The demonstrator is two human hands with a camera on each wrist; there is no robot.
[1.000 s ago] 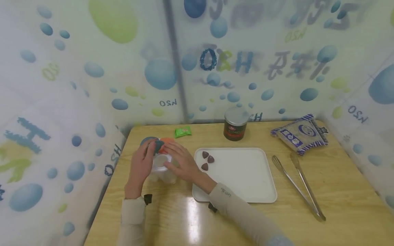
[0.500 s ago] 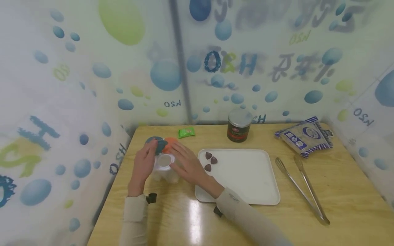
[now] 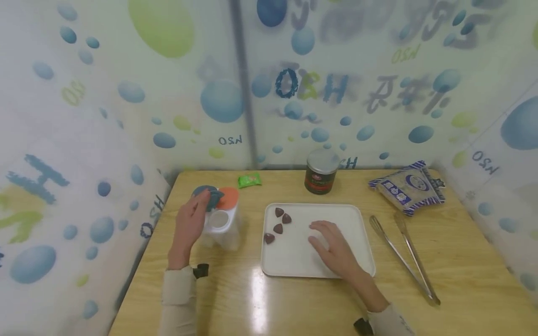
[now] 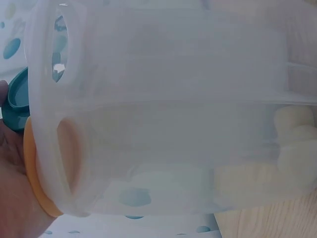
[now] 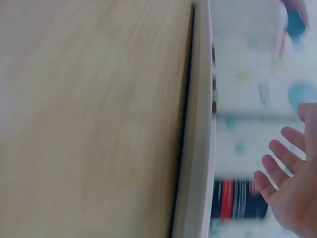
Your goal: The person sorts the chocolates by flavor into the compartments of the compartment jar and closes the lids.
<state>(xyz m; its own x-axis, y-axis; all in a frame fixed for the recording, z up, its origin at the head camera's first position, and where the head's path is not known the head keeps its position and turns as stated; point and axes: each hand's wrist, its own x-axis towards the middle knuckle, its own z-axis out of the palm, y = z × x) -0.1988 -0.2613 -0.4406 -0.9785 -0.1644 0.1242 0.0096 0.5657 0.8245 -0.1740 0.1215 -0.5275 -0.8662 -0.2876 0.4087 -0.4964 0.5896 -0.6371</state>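
My left hand [image 3: 191,224] pinches the raised teal lid [image 3: 214,199] of a translucent plastic storage container [image 3: 222,235] at the table's left. The round opening [image 3: 219,219] under that lid is uncovered. Behind it lie an orange lid [image 3: 229,198] and a dark blue one [image 3: 203,189]. In the left wrist view the clear container [image 4: 173,129] fills most of the picture, pale lumps visible low inside. Holding nothing, my right hand [image 3: 336,249] hovers over the white tray [image 3: 319,214] with fingers spread. Several dark brown chocolate-like pieces [image 3: 286,218] sit on the tray's left side.
A green wrapped packet [image 3: 250,179] and a dark espresso tin [image 3: 321,172] stand at the back. Metal tongs [image 3: 414,261] lie right of the tray, below a blue-striped bag [image 3: 407,186]. Patterned walls enclose the wooden table.
My right hand has left the container and moved right, over the tray. One more brown piece near the tray's left edge is now visible. My left hand stays at the teal lid.
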